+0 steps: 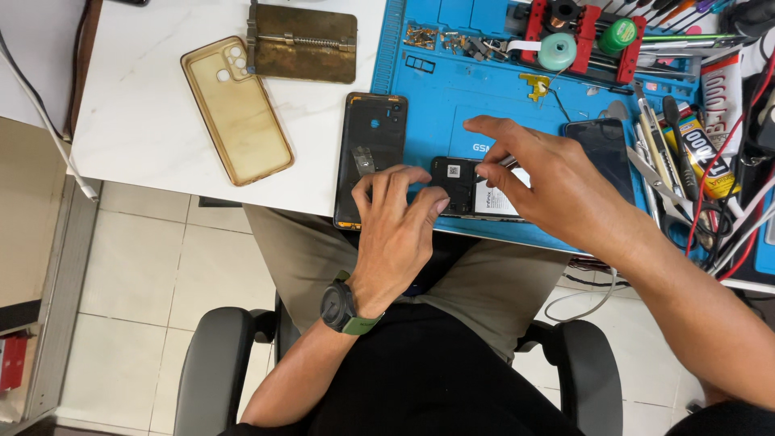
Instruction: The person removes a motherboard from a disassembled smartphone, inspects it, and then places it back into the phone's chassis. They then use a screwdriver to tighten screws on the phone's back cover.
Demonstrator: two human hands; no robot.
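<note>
**A:** Status of the opened phone (472,187)?

**B:** It lay face down at the near edge of the blue mat (436,97), back off, board and battery exposed. Left hand (400,230) was spread over its left end, fingertips pressing down to pin it. Right hand (549,182) came in from the right, thumb and forefinger pinched narrow on what looked like a thin metal tool; too small to tell which.

**A:** Wrist pose?

**B:** Left wrist straight, watch (343,311) toward the camera, palm down. Right forearm angled in from the near right, hand arched above the battery, other fingers fanned up clear.

**A:** Advice?

**B:** Judging by that, keep the left hand's pressure on the frame only, off the board, and work the tip shallow so it didn't slip into the battery.

**A:** Nearby?

**B:** Removed back cover (371,157) just left of the phone, clear yellowed case (236,109) farther left, another dark phone (601,157) to the right.
</note>
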